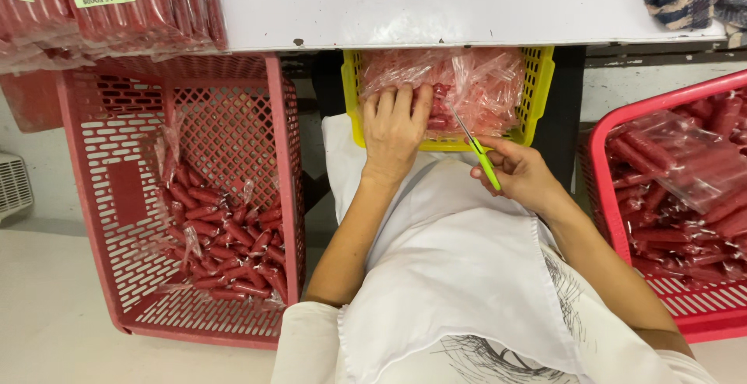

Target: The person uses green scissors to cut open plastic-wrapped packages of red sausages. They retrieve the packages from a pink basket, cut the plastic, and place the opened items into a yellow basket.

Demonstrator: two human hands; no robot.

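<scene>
- The white counter [467,3] runs across the top. Its front edge hangs over the baskets below.
- A big red basket [101,197] sits on the left. Loose red sausages [226,244] lie in a heap at its bottom, with scraps of clear plastic among them.
- Another red basket [603,174] sits on the right. It is full of clear packs of red sausages [685,174].
- A white apron [459,275] covers the person's lap in the middle.
- Flat packs of red sausages [132,3] with paper labels are stacked on the counter at the top left.
- A yellow basket [541,80] rests on the lap, half under the counter edge. It holds crumpled clear bags of sausages [467,80].
- The left hand [395,123] lies flat on the bags in the yellow basket, fingers together and pressing down. It is not gripping anything.
- The right hand [525,174] is just beside the yellow basket's near rim. It is closed around the green handle of small scissors [476,147].
- The scissor blades point up and left, into the bags, close to the left hand's fingertips.
</scene>
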